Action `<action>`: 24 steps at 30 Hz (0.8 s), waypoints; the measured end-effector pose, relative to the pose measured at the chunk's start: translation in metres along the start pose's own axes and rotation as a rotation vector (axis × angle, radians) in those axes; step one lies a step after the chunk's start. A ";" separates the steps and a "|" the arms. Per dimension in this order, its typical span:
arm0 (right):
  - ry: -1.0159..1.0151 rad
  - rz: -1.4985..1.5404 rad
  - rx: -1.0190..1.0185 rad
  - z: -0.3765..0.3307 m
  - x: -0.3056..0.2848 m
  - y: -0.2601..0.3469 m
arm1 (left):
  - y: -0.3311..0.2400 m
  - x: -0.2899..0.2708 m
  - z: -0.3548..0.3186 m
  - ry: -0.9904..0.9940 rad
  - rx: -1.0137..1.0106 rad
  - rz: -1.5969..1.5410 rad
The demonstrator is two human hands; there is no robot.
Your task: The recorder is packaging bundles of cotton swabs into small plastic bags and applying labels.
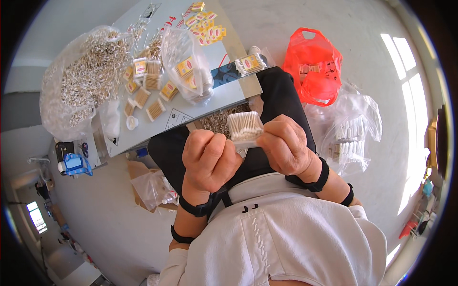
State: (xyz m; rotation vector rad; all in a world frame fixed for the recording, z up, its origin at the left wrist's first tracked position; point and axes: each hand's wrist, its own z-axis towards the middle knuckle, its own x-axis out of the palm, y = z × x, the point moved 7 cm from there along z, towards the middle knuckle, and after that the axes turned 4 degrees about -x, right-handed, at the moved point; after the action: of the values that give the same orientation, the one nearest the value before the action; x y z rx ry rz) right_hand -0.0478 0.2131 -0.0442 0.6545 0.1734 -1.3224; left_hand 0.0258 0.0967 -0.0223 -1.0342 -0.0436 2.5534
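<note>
Item: small clear packet of cotton swabs [244, 127], pinched between left hand [210, 159] and right hand [285, 145], both closed on it, above the lap, off the surface's near edge. Surface [229, 93]: loose swab packets [148, 90], large clear bag of swabs [81, 81]. Floor: red plastic bag [315, 66].

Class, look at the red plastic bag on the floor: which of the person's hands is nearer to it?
Right. The right hand is just below and left of the red plastic bag; the left hand sits farther left, beyond the cotton swab bundle.
</note>
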 end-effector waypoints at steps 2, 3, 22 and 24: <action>0.000 0.004 0.012 0.001 -0.003 -0.001 | 0.002 -0.003 0.000 0.001 0.003 -0.012; -0.018 0.014 0.066 0.000 -0.007 -0.006 | 0.014 -0.007 0.000 -0.029 -0.144 -0.121; -0.063 -0.007 -0.127 0.009 -0.015 0.016 | -0.023 -0.010 0.007 0.074 -0.034 -0.171; -0.057 0.010 -0.115 0.011 -0.017 0.012 | -0.024 -0.012 0.009 0.070 -0.020 -0.159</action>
State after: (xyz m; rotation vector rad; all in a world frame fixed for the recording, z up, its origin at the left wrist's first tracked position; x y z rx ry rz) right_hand -0.0435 0.2232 -0.0229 0.5194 0.1988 -1.3099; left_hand 0.0356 0.1161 -0.0036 -1.0822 -0.1276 2.3767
